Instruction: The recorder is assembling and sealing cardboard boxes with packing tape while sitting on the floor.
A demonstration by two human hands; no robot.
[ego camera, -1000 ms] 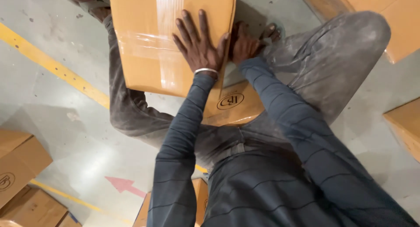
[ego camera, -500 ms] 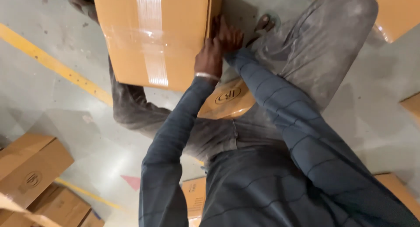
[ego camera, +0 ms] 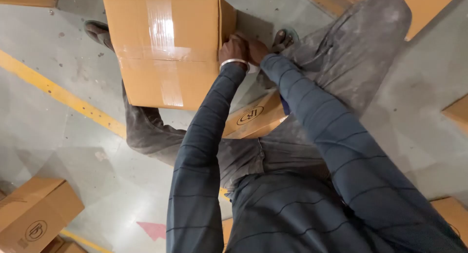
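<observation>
Both hands, left hand (ego camera: 233, 49) and right hand (ego camera: 254, 48), curl closed on the taped carton (ego camera: 163, 48)'s three-o'clock edge; it looks stiff, light, tape slick.

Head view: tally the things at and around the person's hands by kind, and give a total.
Brown cardboard boxes: 2, the clear-taped brown cardboard box and the lower brown cardboard box with a round mark
Bare hands: 2, the left hand and the right hand, both at the taped box's right edge
Silver metal bracelet on the left wrist: 1
Total: 5
</observation>
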